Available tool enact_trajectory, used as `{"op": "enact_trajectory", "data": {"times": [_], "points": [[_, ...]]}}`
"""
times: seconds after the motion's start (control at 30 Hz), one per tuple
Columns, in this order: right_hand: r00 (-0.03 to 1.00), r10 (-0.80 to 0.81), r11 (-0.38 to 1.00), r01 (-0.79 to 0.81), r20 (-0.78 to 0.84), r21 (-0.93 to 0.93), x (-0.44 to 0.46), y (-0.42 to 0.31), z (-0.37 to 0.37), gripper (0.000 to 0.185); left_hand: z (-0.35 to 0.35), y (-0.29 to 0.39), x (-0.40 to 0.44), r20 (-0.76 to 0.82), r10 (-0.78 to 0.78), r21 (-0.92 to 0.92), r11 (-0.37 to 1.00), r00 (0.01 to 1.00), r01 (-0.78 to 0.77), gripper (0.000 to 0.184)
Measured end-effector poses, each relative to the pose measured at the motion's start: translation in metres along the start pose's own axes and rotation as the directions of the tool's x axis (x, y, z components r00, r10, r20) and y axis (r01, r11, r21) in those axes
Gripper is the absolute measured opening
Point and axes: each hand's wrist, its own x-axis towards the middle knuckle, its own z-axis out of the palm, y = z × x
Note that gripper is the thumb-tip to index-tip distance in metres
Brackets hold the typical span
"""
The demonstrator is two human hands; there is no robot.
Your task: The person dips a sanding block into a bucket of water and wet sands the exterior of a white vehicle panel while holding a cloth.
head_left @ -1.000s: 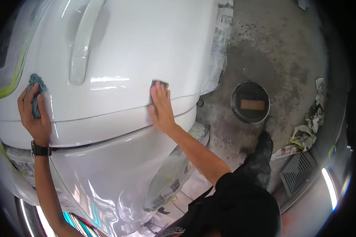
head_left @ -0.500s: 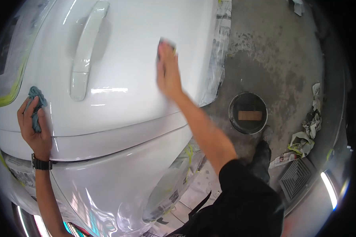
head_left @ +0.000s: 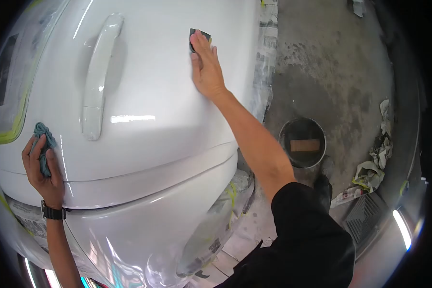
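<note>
A glossy white car door [head_left: 153,91] with a white door handle [head_left: 97,77] fills the left and middle of the view. My right hand [head_left: 208,72] lies on the panel to the right of the handle, fingers stretched over a dark piece of sandpaper [head_left: 194,34] and pressing it to the paint. Part of the sheet is hidden under the fingers. At the left, below the taped window, my left hand [head_left: 43,168] rests against the door with a crumpled teal cloth [head_left: 44,137] under its fingers. A black watch is on the left wrist.
Yellow tape [head_left: 15,130] and plastic edge the window. Newspaper masking [head_left: 268,53] runs along the door's right edge. On the concrete floor stands a dark round bucket [head_left: 302,158] with a brown block [head_left: 305,145]. Crumpled paper [head_left: 369,175] and a floor grate [head_left: 365,218] lie at the right.
My right hand has slid up and away along the panel with the sandpaper. My left hand keeps its place on the door with the cloth; the view has shifted slightly.
</note>
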Motion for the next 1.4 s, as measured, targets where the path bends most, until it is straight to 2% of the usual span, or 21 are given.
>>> {"op": "enact_trajectory", "data": {"times": [0.1, 0.23, 0.33, 0.37, 0.43, 0.5, 0.57, 0.67, 0.7, 0.77, 0.8, 0.9, 0.97, 1.03, 1.07, 1.13, 1.17, 1.2, 1.27, 1.37, 1.4], "points": [[0.994, 0.073, 0.997, -0.073, 0.078, -0.010, -0.074, -0.033, 0.012, 0.058, -0.001, -0.001, -0.001, -0.005, -0.013, -0.015, 1.000, 1.000, 0.013, 0.029], [0.927, 0.073, 0.997, -0.068, 0.367, -0.027, -0.237, -0.051, -0.008, 0.066, -0.001, 0.001, -0.002, -0.001, -0.018, -0.014, 1.000, 1.000, 0.018, 0.029], [0.978, 0.049, 0.996, -0.033, 0.202, -0.081, -0.163, 0.006, 0.006, 0.064, -0.002, -0.001, -0.002, 0.010, -0.004, 0.026, 1.000, 1.000, 0.004, 0.029], [0.997, 0.072, 0.997, -0.070, 0.042, -0.044, -0.114, 0.014, 0.002, 0.056, -0.001, -0.002, -0.003, 0.007, 0.006, 0.034, 0.999, 1.000, -0.006, 0.030], [0.987, 0.163, 0.986, -0.163, 0.007, 0.021, -0.051, 0.014, -0.009, 0.047, -0.002, -0.003, -0.003, 0.019, 0.034, 0.043, 0.998, 0.999, -0.035, 0.031], [0.977, 0.211, 0.977, -0.210, -0.018, 0.040, -0.068, -0.001, 0.000, 0.050, -0.002, 0.000, 0.000, 0.015, 0.028, 0.067, 0.997, 0.999, -0.029, 0.030], [0.996, 0.061, 0.996, -0.065, 0.072, 0.056, -0.135, -0.028, 0.014, 0.058, -0.003, 0.002, 0.000, 0.017, 0.024, 0.063, 0.998, 1.000, -0.025, 0.030], [0.908, -0.106, 0.989, 0.140, 0.405, -0.055, -0.181, -0.032, 0.000, 0.069, -0.005, 0.004, 0.000, 0.011, 0.018, 0.055, 0.998, 1.000, -0.019, 0.030], [0.919, -0.198, 0.968, 0.237, 0.340, -0.079, -0.151, -0.014, 0.002, 0.069, -0.006, 0.004, 0.001, 0.009, 0.016, 0.062, 0.998, 1.000, -0.017, 0.031], [0.996, -0.090, 0.995, 0.091, 0.028, -0.027, -0.062, 0.015, 0.007, 0.043, -0.004, 0.004, -0.002, 0.019, 0.004, 0.064, 0.998, 1.000, -0.005, 0.031], [0.996, 0.069, 0.995, -0.073, 0.054, 0.067, -0.013, 0.018, -0.005, 0.043, -0.003, 0.003, -0.003, 0.017, -0.004, 0.065, 0.998, 1.000, 0.002, 0.031], [0.992, 0.112, 0.993, -0.110, -0.062, 0.037, 0.006, 0.010, 0.009, 0.049, -0.003, 0.002, 0.000, 0.005, 0.009, 0.068, 0.998, 1.000, -0.010, 0.029], [0.999, 0.030, 0.999, -0.029, 0.042, -0.029, -0.055, -0.026, 0.019, 0.051, -0.003, 0.004, 0.002, 0.003, 0.006, 0.071, 0.997, 1.000, -0.006, 0.028], [0.940, -0.072, 0.995, 0.090, 0.333, -0.040, -0.133, -0.057, 0.008, 0.052, -0.005, 0.006, 0.001, 0.016, -0.014, 0.084, 0.996, 1.000, 0.013, 0.027], [0.891, -0.040, 0.952, 0.172, 0.452, -0.255, -0.125, -0.059, 0.004, 0.052, -0.008, 0.006, -0.001, 0.021, -0.014, 0.074, 0.997, 1.000, 0.012, 0.027], [0.778, 0.096, 0.704, 0.388, 0.621, -0.595, -0.078, -0.039, 0.004, 0.051, -0.004, 0.002, 0.000, 0.010, -0.002, 0.058, 0.998, 1.000, 0.001, 0.027], [0.951, 0.039, 0.921, 0.085, 0.307, -0.380, -0.034, -0.011, 0.009, 0.045, -0.003, 0.002, -0.002, 0.018, -0.007, 0.059, 0.998, 1.000, 0.006, 0.028], [0.999, -0.024, 0.999, 0.025, -0.048, 0.038, 0.010, 0.017, 0.014, 0.041, -0.004, 0.002, -0.004, 0.024, -0.016, 0.064, 0.998, 1.000, 0.014, 0.029], [0.988, 0.067, 0.993, -0.052, -0.140, 0.108, 0.072, 0.025, 0.009, 0.041, -0.004, 0.000, 0.001, 0.021, -0.009, 0.056, 0.998, 1.000, 0.008, 0.029], [0.995, 0.005, 0.997, -0.012, -0.100, -0.070, 0.015, -0.015, 0.023, 0.046, -0.004, 0.002, -0.003, 0.021, -0.020, 0.022, 1.000, 1.000, 0.019, 0.029], [0.999, -0.029, 0.997, 0.032, 0.036, -0.066, -0.026, -0.038, 0.020, 0.048, -0.003, 0.003, -0.003, 0.013, -0.019, 0.030, 0.999, 1.000, 0.018, 0.029]]}}
